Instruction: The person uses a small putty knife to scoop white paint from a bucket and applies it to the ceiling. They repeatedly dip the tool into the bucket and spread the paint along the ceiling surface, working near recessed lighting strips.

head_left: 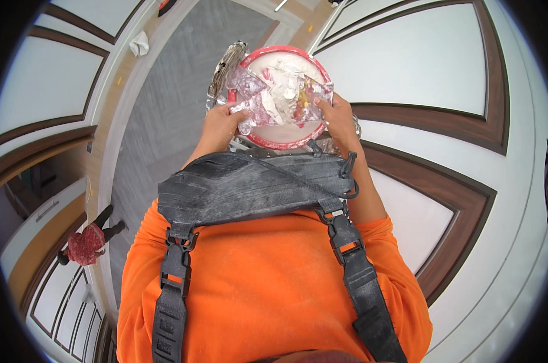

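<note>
Both hands hold a crinkly clear plastic sheet (280,97) smeared with white paste, just above a round red-rimmed bucket (268,140). The left hand (222,118) and right hand (337,115) each pinch one edge in a closed grip. The work in hand looks like spreading the sheet; next needs an even pull.

A crumpled clear plastic wrapper (280,97), perhaps red-printed, lies over the bucket's top.

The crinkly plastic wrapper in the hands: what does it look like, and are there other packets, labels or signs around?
Plastic wrapper: held by both hands over the red-rimmed white bucket; crumpled, clear with red and white patches.
Left hand: grips its left edge.
Right hand: grips its right edge.
No other packets, labels, signs or screens can be made out.
</note>
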`<state>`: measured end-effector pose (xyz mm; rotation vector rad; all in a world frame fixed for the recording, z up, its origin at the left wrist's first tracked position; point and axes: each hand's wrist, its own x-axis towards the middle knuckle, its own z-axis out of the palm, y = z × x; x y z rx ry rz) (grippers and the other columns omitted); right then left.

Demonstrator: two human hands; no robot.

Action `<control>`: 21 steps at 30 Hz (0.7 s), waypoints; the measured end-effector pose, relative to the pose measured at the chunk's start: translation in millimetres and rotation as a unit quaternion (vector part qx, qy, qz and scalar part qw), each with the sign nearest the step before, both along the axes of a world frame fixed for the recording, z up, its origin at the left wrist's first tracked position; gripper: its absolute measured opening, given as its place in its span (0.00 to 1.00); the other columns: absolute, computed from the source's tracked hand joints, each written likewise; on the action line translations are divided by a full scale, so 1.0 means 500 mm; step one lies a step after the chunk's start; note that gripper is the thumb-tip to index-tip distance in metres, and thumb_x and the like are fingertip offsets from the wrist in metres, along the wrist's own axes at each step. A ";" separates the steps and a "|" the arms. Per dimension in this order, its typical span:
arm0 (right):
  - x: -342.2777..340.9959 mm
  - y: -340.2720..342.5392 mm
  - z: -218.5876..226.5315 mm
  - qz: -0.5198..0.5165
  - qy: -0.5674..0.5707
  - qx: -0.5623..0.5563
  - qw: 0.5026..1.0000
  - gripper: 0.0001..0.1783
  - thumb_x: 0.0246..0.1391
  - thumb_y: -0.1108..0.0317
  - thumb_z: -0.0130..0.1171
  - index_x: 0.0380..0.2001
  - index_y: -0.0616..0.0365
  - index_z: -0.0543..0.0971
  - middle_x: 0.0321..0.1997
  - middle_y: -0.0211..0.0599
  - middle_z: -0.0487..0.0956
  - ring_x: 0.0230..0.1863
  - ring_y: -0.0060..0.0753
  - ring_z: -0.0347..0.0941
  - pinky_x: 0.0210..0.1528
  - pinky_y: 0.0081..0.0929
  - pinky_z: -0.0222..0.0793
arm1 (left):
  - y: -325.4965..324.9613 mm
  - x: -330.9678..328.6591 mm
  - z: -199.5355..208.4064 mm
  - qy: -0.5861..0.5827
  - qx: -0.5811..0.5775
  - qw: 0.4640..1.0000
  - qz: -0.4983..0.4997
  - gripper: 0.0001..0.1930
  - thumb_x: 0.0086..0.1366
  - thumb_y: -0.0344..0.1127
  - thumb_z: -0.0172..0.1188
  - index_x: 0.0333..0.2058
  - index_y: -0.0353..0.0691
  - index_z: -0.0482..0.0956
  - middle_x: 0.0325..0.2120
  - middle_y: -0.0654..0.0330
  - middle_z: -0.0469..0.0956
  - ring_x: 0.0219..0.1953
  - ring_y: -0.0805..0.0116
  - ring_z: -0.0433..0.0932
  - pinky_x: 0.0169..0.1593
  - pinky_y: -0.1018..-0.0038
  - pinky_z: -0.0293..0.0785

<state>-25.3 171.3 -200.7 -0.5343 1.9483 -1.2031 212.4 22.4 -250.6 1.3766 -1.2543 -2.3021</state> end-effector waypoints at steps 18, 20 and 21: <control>0.057 0.083 -0.019 0.142 0.466 -0.005 0.874 0.22 0.50 0.80 0.56 0.49 0.53 0.82 0.49 0.41 0.83 0.48 0.51 0.77 0.50 0.41 0.74 | -0.039 -0.015 0.066 0.140 0.179 0.973 0.047 0.19 0.69 0.29 0.58 0.56 0.30 0.71 0.46 0.55 0.81 0.45 0.68 0.83 0.49 0.70 0.85; 0.059 0.076 -0.027 0.075 0.407 0.063 0.908 0.20 0.53 0.75 0.58 0.50 0.55 0.79 0.48 0.47 0.82 0.48 0.57 0.77 0.50 0.45 0.73 | -0.048 -0.012 0.083 0.142 0.154 0.976 0.055 0.19 0.69 0.29 0.59 0.56 0.30 0.71 0.45 0.55 0.81 0.44 0.69 0.83 0.49 0.70 0.85; 0.060 0.070 -0.029 0.041 0.375 0.097 0.921 0.19 0.54 0.72 0.58 0.51 0.57 0.78 0.48 0.50 0.82 0.48 0.59 0.78 0.50 0.47 0.73 | -0.050 -0.012 0.082 0.143 0.146 0.977 0.058 0.19 0.69 0.30 0.59 0.56 0.30 0.72 0.45 0.55 0.81 0.44 0.69 0.83 0.49 0.71 0.85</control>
